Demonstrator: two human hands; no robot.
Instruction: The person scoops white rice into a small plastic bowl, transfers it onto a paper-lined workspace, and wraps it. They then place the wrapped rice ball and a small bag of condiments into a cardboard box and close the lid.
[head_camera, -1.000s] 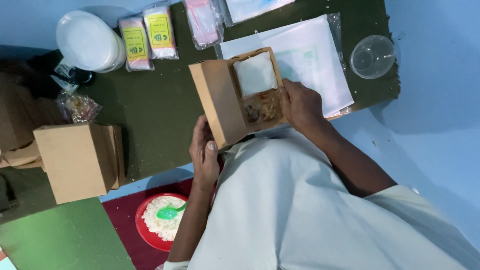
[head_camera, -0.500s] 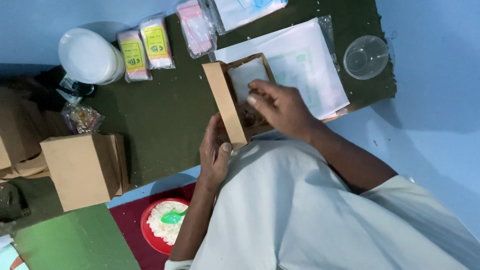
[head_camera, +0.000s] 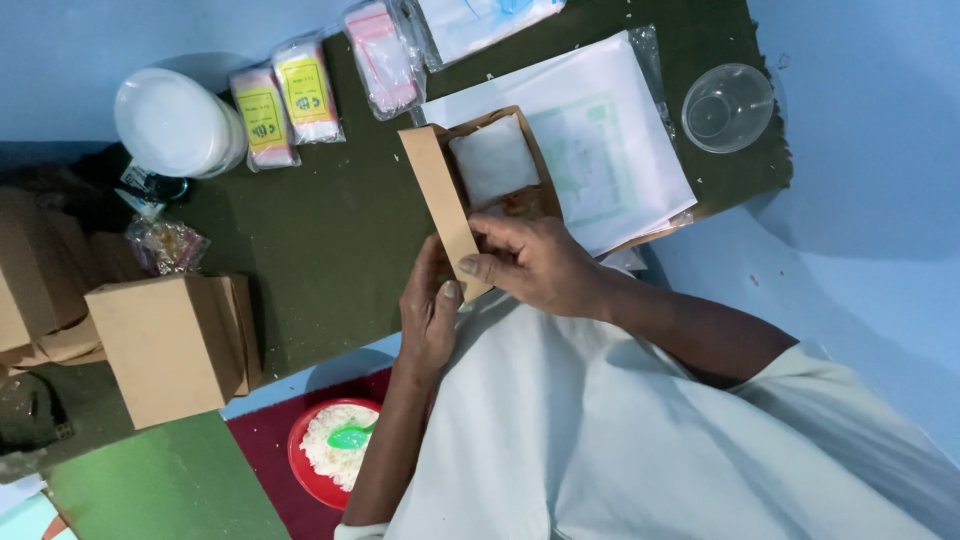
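Observation:
I hold a brown cardboard food box (head_camera: 440, 195) over the dark green table mat (head_camera: 330, 240). Its lid stands open to the left; a white packet (head_camera: 492, 165) and some brownish food lie inside. My left hand (head_camera: 428, 315) grips the box's near lower corner from below. My right hand (head_camera: 535, 262) lies across the near end of the box, fingers on its edge next to my left thumb.
A closed brown box (head_camera: 170, 345) stands at the left. At the back are white lidded containers (head_camera: 175, 122), small sachet packs (head_camera: 285, 100), a bag of white sheets (head_camera: 600, 140) and a clear plastic cup (head_camera: 727, 106). A red bowl of rice with a green spoon (head_camera: 330, 450) sits near me.
My right hand has moved from the right side of the box across its near end to the left. The box has tilted and its lid now stands more upright.

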